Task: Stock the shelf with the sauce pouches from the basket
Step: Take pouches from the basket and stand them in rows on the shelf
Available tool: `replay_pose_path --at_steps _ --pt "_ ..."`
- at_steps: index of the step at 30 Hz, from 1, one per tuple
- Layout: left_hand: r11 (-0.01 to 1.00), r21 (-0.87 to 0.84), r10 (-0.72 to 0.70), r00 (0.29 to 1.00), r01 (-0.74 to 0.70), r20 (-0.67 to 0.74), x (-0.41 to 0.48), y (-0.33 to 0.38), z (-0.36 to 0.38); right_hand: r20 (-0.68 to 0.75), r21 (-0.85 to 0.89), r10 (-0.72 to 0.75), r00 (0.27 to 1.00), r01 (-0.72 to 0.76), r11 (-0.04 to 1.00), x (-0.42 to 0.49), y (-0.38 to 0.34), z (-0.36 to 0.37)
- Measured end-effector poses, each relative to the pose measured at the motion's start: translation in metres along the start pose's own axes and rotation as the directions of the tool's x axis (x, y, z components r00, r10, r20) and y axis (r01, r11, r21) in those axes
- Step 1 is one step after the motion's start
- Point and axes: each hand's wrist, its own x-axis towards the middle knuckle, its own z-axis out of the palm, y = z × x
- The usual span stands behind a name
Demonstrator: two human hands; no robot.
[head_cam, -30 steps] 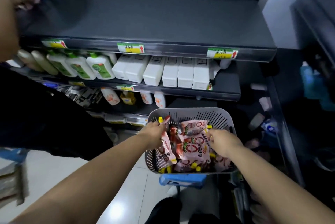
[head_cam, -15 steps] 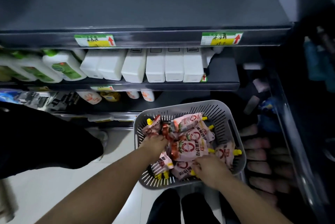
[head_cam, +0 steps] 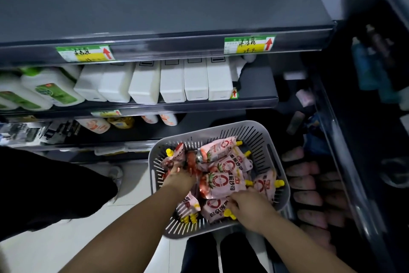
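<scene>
basket [head_cam: 276, 162]: grey, slotted, low before shelf [head_cam: 155, 11]
pouches [head_cam: 223, 184]: pink, heaped in basket
left hand [head_cam: 179, 177]: fingers buried among pouches, grip unclear
right hand [head_cam: 250, 206]: fingers curled on front pouch [head_cam: 212, 208]

There was one basket [head_cam: 263, 146], at least seven pouches [head_cam: 221, 182] in view, six white cartons [head_cam: 145, 82] in a row, two large price tags [head_cam: 85, 53], and two hands, the left hand [head_cam: 179, 178] and the right hand [head_cam: 250, 206].
</scene>
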Motion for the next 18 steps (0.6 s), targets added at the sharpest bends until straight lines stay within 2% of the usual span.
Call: replay_pose_path --at_steps 2,4,5,6,7,8,9,10,11,12,13,14,15,16,18 --pt "0.997 -0.07 -0.008 1.0 0.008 -0.005 -0.003 -0.001 0.0 0.006 0.0 -0.01 1.0 0.01 1.0 -0.002 0.0 0.001" --pt "0.974 -0.221 -0.034 0.999 0.039 0.023 -0.005 -0.003 -0.007 0.024 0.017 -0.025 0.999 0.024 1.0 -0.002 0.005 -0.001" --pt "0.946 -0.324 -0.035 0.999 0.027 -0.019 -0.004 -0.008 -0.009 0.032 0.044 -0.035 0.999 0.034 0.998 -0.002 0.008 -0.001" --pt "0.941 -0.338 -0.029 0.994 -0.009 -0.108 -0.006 -0.014 -0.015 0.03 0.087 -0.04 0.999 0.037 0.996 -0.002 0.01 -0.003" --pt "0.901 -0.434 -0.07 0.98 -0.019 -0.189 -0.01 -0.023 -0.017 0.017 0.141 -0.037 0.999 0.034 0.989 -0.002 0.012 -0.005" --pt "0.912 -0.404 -0.04 0.968 -0.067 -0.249 -0.017 -0.029 -0.025 -0.013 0.18 -0.025 1.0 0.027 0.983 -0.002 0.013 -0.008" --pt "0.885 -0.459 -0.042 0.965 -0.084 -0.258 -0.024 -0.033 -0.03 -0.065 0.191 0.001 0.998 0.012 0.981 -0.002 0.014 -0.01" --pt "0.824 -0.554 -0.056 0.956 -0.119 -0.288 -0.029 -0.039 -0.033 -0.124 0.184 0.042 0.991 -0.019 0.983 -0.001 0.013 -0.015" --pt "0.715 -0.678 -0.092 0.939 -0.168 -0.331 -0.035 -0.041 -0.036 -0.17 0.22 0.09 0.981 -0.051 0.974 0.0 0.011 -0.021" --pt "0.6 -0.777 -0.135 0.933 -0.191 -0.334 -0.04 -0.039 -0.042 -0.165 0.368 0.14 0.976 -0.07 0.927 0.002 0.008 -0.028" --pt "0.503 -0.828 -0.142 0.921 -0.249 -0.363 -0.045 -0.035 -0.047 -0.122 0.575 0.153 0.981 -0.056 0.817 0.002 0.003 -0.036" --pt "0.411 -0.864 -0.172 0.906 -0.29 -0.386 -0.053 -0.028 -0.06 -0.084 0.767 0.115 0.99 -0.01 0.642 0.001 -0.003 -0.047" --pt "0.319 -0.886 -0.186 0.894 -0.338 -0.408 -0.054 -0.024 -0.068 -0.09 0.886 0.078 0.993 0.045 0.462 0.001 -0.011 -0.059" --pt "0.227 -0.902 -0.188 0.892 -0.367 -0.41 -0.057 -0.018 -0.078 -0.128 0.943 0.094 0.987 0.092 0.319 0.001 -0.019 -0.071" --pt "0.057 -0.911 -0.198 0.889 -0.409 -0.412 -0.065 -0.005 -0.099 -0.204 0.978 0.235 0.95 0.188 0.09 0.0 -0.031 -0.093"
